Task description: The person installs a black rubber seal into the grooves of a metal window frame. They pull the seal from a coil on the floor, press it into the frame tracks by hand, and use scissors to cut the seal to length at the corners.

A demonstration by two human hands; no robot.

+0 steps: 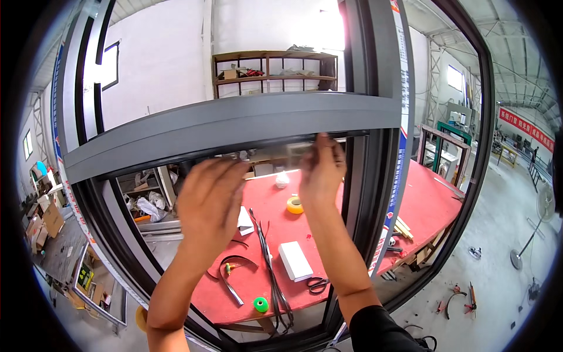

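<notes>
A grey metal window frame stands upright before me, with a broad crossbar (234, 120) spanning it. A black rubber strip (258, 144) runs along the crossbar's lower edge. My right hand (324, 170) is raised to the right part of this strip, its fingers closed in a pinch on it. Toward the left part of the strip is my left hand (212, 196), smeared by motion, so its grip is unclear. Through the frame's lower opening I see a red-topped table (264, 205) bearing black strips (271, 267), a white box (295, 261), scissors (317, 285) and yellow tape (295, 205).
A green spool (261, 304) sits near the table's front edge. Shelving (275, 76) stands against the far wall. On the right, a pedestal fan (531, 234) and tools (471, 298) are on the floor. Cardboard boxes (51, 217) lie at the left.
</notes>
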